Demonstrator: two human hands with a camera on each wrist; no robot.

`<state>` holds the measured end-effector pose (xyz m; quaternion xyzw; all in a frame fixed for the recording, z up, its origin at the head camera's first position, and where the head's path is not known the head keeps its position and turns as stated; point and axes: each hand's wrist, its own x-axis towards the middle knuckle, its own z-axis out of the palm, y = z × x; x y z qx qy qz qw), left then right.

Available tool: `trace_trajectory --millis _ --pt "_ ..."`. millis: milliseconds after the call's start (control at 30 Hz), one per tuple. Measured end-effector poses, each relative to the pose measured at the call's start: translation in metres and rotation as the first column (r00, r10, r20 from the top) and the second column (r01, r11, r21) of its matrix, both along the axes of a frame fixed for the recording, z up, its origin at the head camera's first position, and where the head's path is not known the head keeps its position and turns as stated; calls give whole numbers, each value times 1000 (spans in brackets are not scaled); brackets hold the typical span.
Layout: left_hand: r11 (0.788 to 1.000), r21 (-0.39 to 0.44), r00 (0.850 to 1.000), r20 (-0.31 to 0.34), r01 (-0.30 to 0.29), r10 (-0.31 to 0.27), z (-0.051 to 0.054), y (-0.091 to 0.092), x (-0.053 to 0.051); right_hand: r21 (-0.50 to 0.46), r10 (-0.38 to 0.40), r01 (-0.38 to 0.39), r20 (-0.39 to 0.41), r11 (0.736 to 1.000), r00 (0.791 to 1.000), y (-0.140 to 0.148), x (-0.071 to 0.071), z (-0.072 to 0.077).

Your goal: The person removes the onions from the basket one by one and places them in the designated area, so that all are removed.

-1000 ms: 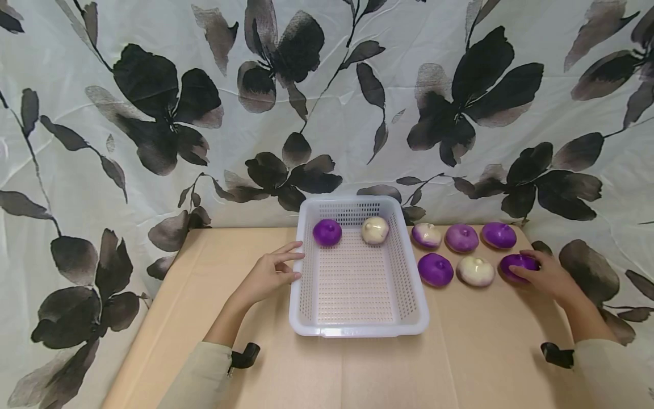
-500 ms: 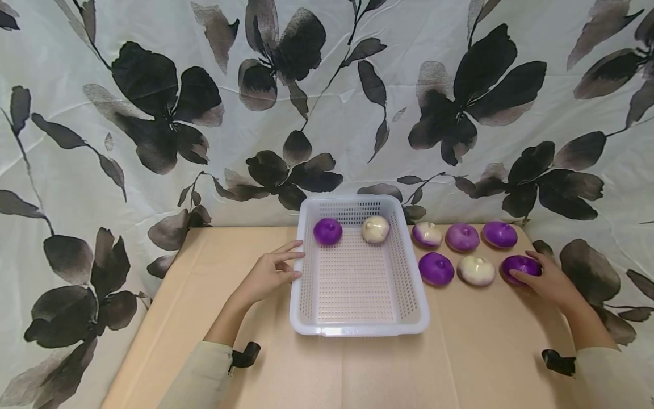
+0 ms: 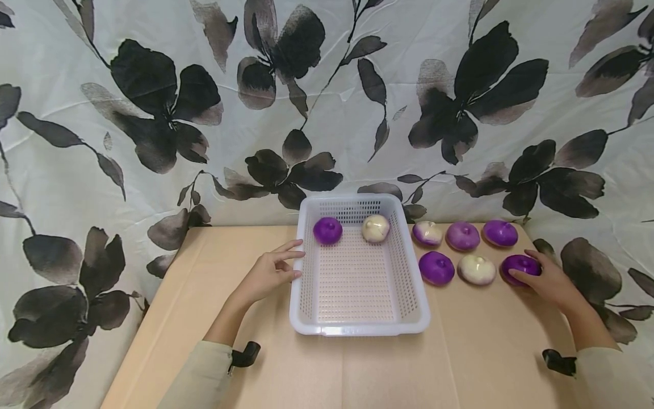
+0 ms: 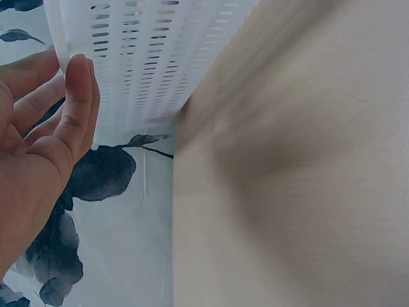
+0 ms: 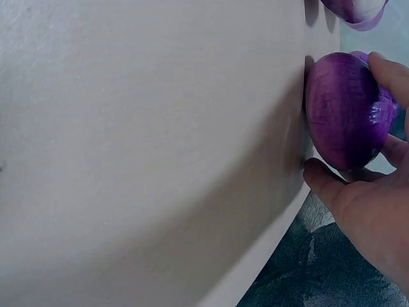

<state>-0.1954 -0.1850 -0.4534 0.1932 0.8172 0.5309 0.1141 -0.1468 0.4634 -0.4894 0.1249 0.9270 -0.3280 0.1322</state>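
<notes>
In the head view, my left hand (image 3: 268,274) touches the left rim of a white perforated plastic basket (image 3: 357,329), its fingers fairly straight. The left wrist view shows those fingers (image 4: 78,96) against the basket's outer side. Inside the basket, a purple onion (image 3: 327,230) lies at the back left and a pale onion (image 3: 375,228) at the back right. At the table's right, my right hand (image 3: 554,284) grips a dark purple onion (image 3: 520,268) between thumb and fingers. That onion (image 5: 345,109) appears to rest on the table in the right wrist view; some fingers are partly hidden behind it.
Right of the basket, a white-and-purple onion (image 3: 427,233), a light purple onion (image 3: 462,236) and a purple onion (image 3: 500,233) form the back row. In front sit another purple onion (image 3: 436,268) and a white onion (image 3: 476,270). A floral cloth (image 3: 378,170) hangs behind the table (image 3: 388,369).
My right hand has shifted slightly on the dark purple onion, its fingers a little further round it. The left hand and the basket stay put.
</notes>
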Motion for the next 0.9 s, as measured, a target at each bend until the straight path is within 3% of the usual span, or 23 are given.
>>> trace_trajectory --millis 200,333,467,633,767,900 --pt "1000 2 1000 4 -4 4 0 0 0 34 13 -13 -4 999 1000 1 1 5" --pt "1000 16 1000 21 1 -1 0 1 1 113 56 -44 -100 993 993 -3 2 19" --pt "1000 20 1000 25 0 0 0 0 1 192 130 -83 -247 978 960 -17 -1 39" --pt "1000 9 1000 16 -6 5 1 0 1 194 215 -154 -356 969 909 -45 -11 63" --pt "1000 5 1000 16 -6 6 1 0 1 175 272 -219 -401 960 875 -73 -20 80" --pt "1000 14 1000 19 -1 1 0 0 1 160 300 -258 -380 953 875 -99 -31 92"
